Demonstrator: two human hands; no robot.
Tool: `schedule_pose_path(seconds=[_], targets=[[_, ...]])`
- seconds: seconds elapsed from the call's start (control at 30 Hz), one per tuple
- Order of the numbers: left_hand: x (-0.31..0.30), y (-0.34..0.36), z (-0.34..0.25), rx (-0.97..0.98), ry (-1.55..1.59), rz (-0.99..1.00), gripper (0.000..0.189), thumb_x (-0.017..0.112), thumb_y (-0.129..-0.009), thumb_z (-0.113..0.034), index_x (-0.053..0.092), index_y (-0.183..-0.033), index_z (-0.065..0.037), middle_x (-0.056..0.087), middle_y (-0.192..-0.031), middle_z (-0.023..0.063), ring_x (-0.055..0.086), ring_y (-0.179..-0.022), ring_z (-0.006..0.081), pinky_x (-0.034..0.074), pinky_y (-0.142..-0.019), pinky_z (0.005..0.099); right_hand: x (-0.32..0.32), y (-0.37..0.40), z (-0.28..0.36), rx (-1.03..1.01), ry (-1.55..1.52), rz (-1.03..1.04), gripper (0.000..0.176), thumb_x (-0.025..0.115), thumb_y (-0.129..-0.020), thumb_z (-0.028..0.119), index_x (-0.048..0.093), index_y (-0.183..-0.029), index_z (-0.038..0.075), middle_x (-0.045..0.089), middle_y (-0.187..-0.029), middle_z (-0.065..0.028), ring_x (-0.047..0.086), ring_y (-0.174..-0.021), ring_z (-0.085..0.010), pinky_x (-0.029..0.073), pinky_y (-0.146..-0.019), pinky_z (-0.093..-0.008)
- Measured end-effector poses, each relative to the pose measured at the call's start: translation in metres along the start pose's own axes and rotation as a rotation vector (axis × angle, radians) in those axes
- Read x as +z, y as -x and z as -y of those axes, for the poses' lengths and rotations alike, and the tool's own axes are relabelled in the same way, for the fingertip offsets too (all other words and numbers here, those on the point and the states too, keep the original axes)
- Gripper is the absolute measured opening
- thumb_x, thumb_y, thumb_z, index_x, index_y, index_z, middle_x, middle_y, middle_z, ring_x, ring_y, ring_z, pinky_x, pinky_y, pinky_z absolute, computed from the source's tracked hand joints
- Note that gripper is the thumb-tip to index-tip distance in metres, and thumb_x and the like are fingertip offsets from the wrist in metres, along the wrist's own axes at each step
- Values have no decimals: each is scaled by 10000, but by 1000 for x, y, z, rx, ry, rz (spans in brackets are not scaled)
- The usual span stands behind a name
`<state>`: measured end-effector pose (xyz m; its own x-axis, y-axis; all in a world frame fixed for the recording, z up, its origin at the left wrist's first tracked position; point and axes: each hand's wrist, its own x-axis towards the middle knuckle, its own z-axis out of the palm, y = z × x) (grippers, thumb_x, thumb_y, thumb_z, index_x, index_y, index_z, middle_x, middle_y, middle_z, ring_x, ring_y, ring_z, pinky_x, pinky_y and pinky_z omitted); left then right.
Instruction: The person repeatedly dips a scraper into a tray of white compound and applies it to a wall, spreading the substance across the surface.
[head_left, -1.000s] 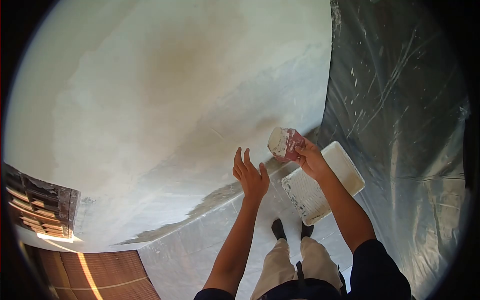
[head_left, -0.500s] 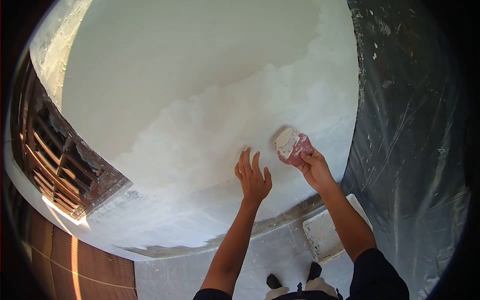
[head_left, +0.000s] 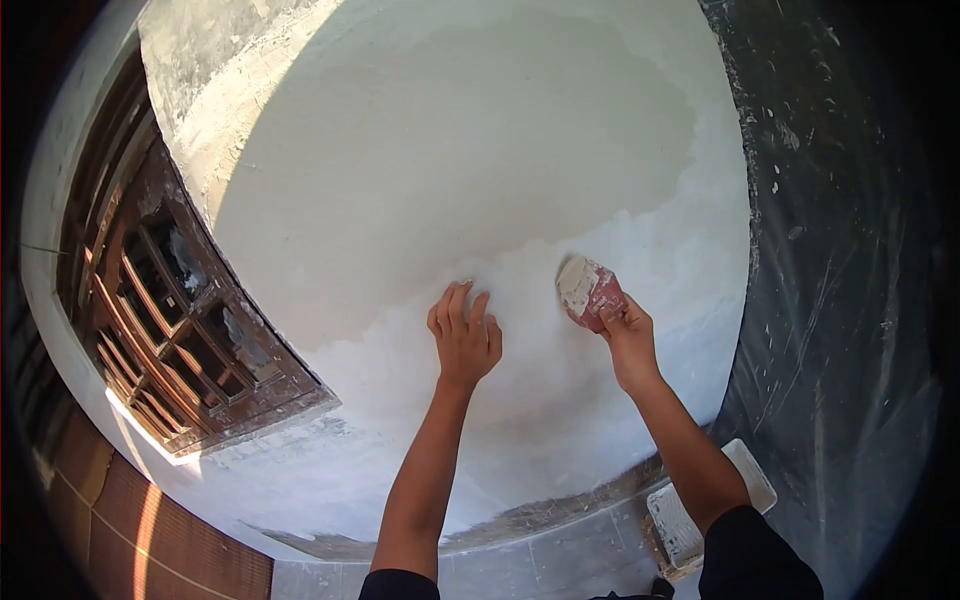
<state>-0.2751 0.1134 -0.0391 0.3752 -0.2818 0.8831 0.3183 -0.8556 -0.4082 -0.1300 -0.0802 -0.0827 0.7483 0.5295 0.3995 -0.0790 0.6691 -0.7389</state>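
In my right hand is a reddish flat putty spreader, its far end caked with whitish putty. That coated end lies at or very near the wall; exact contact cannot be told. My left hand is raised left of the spreader with nothing visible in it. Its fingers are slightly bent and apart, with the tips at or close to the wall. A damp-looking greyish-green coat covers the upper wall, and paler white patches lie below and to the right.
At the left is a brown wooden window frame with bars. Dark plastic sheeting hangs along the right side. A white, paint-smeared tray rests low at the right, by the grey tiled floor. Brown woven panels are at lower left.
My view has shifted up and left, so the window shows more and the tray sits lower. My left hand has moved left, away from the spreader, which stays in my right hand.
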Motion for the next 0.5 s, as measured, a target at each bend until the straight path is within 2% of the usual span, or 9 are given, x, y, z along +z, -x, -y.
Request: schedule_pose_path(seconds=[0.03, 0.1, 0.2, 0.23, 0.3, 0.37, 0.43, 0.47, 0.5], targets=[[-3, -5, 12, 44, -34, -7, 461, 589, -816, -117, 481, -1262, -70, 444, -1360, 165, 401, -1284, 345, 257, -1013, 476, 8, -2, -3, -10, -4, 0, 337, 453, -989, -14, 501, -1320, -53, 612, -1246, -120, 599, -1132, -175, 480, -998, -324], [-7, -15, 32, 80, -60, -51, 447, 592, -813, -122, 489, -1247, -93, 458, -1331, 141, 415, -1267, 326, 266, -993, 460, 27, -1, -8, -363, 248, -94, 329, 467, -959, -49, 548, -1278, -61, 664, -1159, -157, 637, -1077, -204, 471, -954, -300], [-16, -26, 56, 140, -93, -96, 435, 599, -809, -129, 495, -1231, -118, 470, -1302, 126, 427, -1245, 319, 270, -976, 445, 54, 12, 2, -429, 481, -144, 352, 475, -934, -82, 552, -1277, -63, 674, -1145, -210, 668, -1064, -257, 502, -926, -310], [-18, -28, 62, 170, -100, -100, 425, 598, -808, -136, 493, -1220, -128, 476, -1286, 119, 434, -1233, 311, 269, -970, 440, 61, 12, -3, -432, 481, -149, 352, 475, -934, -82, 552, -1277, -63, 674, -1145, -210, 668, -1064, -257, 502, -926, -310], [-15, -25, 70, 200, -106, -111, 416, 597, -807, -143, 492, -1209, -137, 482, -1269, 113, 440, -1221, 303, 268, -964, 435, 74, 13, -15, -602, 553, -174, 392, 487, -905, -113, 557, -1284, -47, 669, -1136, -242, 669, -1081, -313, 521, -915, -330], [-8, -18, 71, 283, -86, -207, 375, 555, -792, -148, 500, -1162, -158, 518, -1236, 88, 464, -1192, 264, 284, -946, 417, 90, 18, -20, -597, 560, -166, 412, 494, -890, -128, 549, -1292, -55, 647, -1184, -252, 632, -1138, -346, 521, -931, -350], [-10, -17, 71, 234, -51, -240, 384, 550, -787, -152, 487, -1165, -162, 514, -1235, 89, 469, -1178, 263, 281, -940, 413, 103, 23, -27, -680, 591, -172, 430, 459, -900, -147, 533, -1314, -58, 646, -1212, -228, 628, -1164, -303, 498, -959, -324], [-12, -18, 71, 184, -20, -274, 393, 545, -781, -155, 475, -1168, -165, 511, -1233, 90, 473, -1164, 263, 279, -933, 410, 109, 24, -29, -729, 612, -177, 420, 482, -881, -143, 532, -1294, -84, 624, -1212, -270, 632, -1130, -366, 530, -922, -366], [-12, -19, 71, 186, -18, -273, 393, 545, -781, -155, 475, -1168, -165, 511, -1233, 90, 473, -1164, 263, 279, -933, 410, 115, 24, -33, -728, 612, -180, 420, 482, -881, -143, 532, -1294, -84, 624, -1212, -270, 632, -1130, -366, 530, -922, -366]])
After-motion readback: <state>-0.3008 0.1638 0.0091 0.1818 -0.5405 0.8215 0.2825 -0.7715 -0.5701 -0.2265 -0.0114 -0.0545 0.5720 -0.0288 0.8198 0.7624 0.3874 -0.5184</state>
